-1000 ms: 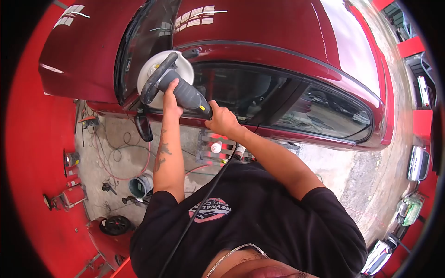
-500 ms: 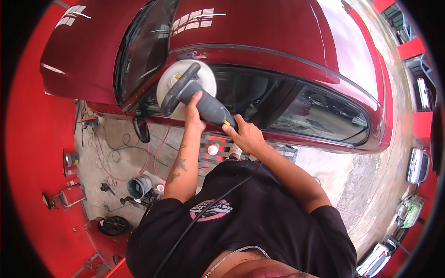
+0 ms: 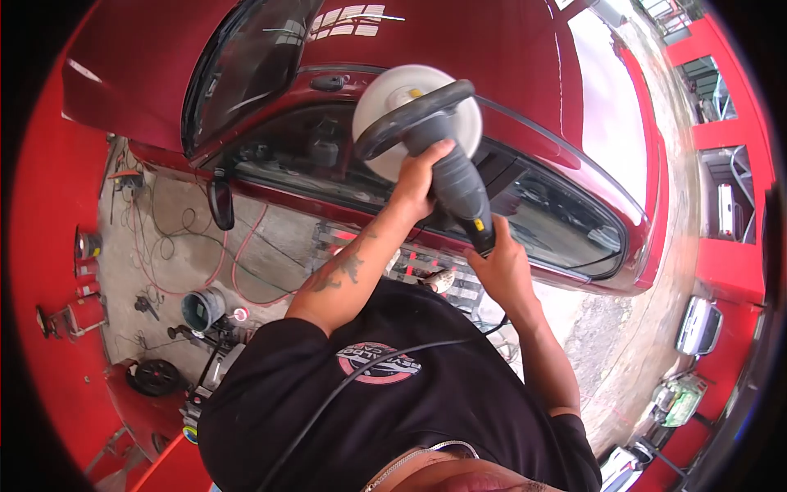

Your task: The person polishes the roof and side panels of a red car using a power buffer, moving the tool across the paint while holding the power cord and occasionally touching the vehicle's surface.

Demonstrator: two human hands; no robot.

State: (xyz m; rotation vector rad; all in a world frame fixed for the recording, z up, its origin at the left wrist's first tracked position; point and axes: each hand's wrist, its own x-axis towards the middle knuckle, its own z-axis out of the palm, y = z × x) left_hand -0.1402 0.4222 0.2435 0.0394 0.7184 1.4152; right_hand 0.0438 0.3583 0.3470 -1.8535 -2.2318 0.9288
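My hands grip a dark grey rotary polisher (image 3: 461, 179) with a black D-shaped front handle and a round white pad (image 3: 375, 102). My left hand (image 3: 420, 174) wraps around the body just behind the handle. Farther back, my right hand (image 3: 502, 261) is closed on the rear end near the cord. The pad overlaps the side roof edge of a dark red car (image 3: 475, 49), above the side windows; whether it touches the paint is hard to tell. A black power cord (image 3: 385, 353) runs from the polisher across my shirt.
The side mirror (image 3: 220, 201) sticks out at left. Hoses and cables (image 3: 168, 254) lie on the concrete floor, near a dark bucket (image 3: 202, 309). A slatted platform (image 3: 463, 291) is below me. Red walls stand on both sides.
Both hands have carried the polisher rightward along the car and up toward the roof edge. Its body has turned more upright in view. My view has shifted slightly too.
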